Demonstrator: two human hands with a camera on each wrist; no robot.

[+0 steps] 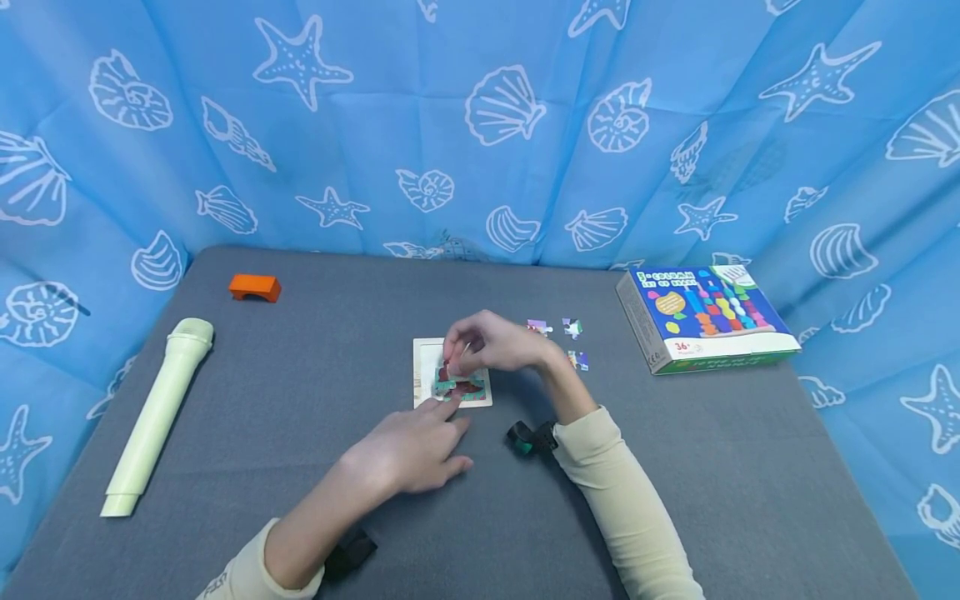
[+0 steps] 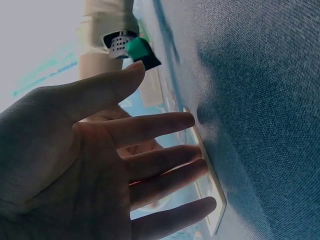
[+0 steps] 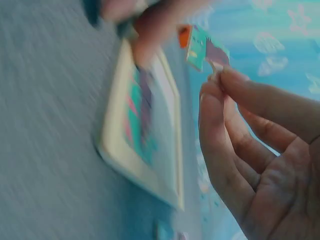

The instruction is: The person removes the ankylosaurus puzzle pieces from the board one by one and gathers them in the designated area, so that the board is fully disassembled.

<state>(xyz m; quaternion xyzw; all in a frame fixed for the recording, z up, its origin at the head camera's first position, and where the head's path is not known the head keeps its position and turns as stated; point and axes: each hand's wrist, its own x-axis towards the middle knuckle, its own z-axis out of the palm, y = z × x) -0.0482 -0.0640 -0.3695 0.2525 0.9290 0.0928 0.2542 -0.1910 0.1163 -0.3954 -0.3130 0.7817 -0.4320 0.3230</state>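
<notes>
A small framed jigsaw tray with a pale border lies mid-table, part of its teal and dark-red picture laid inside. Over it, my right hand pinches a puzzle piece between thumb and index finger. In the right wrist view that piece shows teal and dark maroon, held up off the tray. My left hand rests at the tray's near edge, fingers extended with the fingertips at the border. The left wrist view shows its straight, slightly spread fingers along the frame.
Three loose puzzle pieces lie right of the tray, beyond my right forearm. A colourful toy box stands farther right. On the left are a pale green microphone-shaped object and an orange arched block. A blue shell-patterned curtain hangs behind.
</notes>
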